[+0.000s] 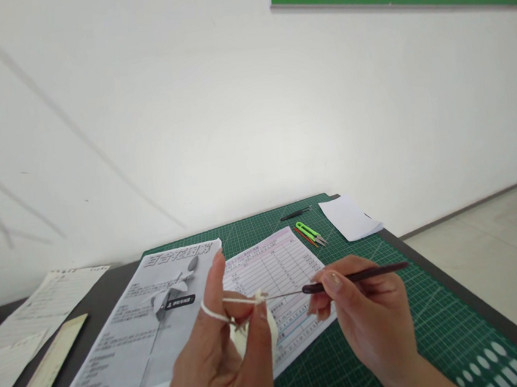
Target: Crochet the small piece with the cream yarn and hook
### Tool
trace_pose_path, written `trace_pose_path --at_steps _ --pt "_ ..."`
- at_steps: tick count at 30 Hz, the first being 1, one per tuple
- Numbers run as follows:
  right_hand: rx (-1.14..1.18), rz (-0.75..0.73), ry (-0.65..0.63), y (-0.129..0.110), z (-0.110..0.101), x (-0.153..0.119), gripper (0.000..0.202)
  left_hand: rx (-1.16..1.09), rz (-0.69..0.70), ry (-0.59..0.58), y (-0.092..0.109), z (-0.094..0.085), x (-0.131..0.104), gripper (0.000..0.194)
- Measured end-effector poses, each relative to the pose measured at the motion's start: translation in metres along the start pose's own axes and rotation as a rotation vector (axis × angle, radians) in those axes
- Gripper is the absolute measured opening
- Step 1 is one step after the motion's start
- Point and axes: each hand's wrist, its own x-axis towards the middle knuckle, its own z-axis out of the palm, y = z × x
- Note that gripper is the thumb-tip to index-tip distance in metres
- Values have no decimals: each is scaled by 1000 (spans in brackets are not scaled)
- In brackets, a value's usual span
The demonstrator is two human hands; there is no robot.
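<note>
My left hand pinches a small piece of cream crochet work between thumb and fingers. Cream yarn loops around its raised index finger and runs taut to the stitches. Dark-handled, the crochet hook rests in my right hand, gripped between thumb and fingers. Its thin metal shaft points left, and the tip meets the crochet work at my left thumb. More pale material shows behind the left thumb, partly hidden by the hand.
Beneath my hands lies a green cutting mat. On it are a printed sheet with a flower picture, a form with ruled rows, green thread snips, a black pen and white paper. A ruler lies left. A white wall stands behind.
</note>
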Motion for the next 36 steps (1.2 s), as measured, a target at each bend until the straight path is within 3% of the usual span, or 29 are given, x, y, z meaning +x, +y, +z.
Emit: trace_pose_path --at_steps 3,5,9,15,36 --pt "-23 -49 -11 -1 0 -1 6 -57 -163 -61 -1 -3 5 55" --pt "-38 -62 -3 -2 0 -2 6 -119 -186 -92 -1 -3 6 55" --pt "-34 -37 40 -4 1 -5 8 -96 -122 -20 1 0 3 58" --pt "3 -23 -41 -2 -2 -3 6 -78 -25 0 0 1 -1 64" --pt "94 91 -80 -2 1 -1 12 -251 -16 -30 2 2 0 68"
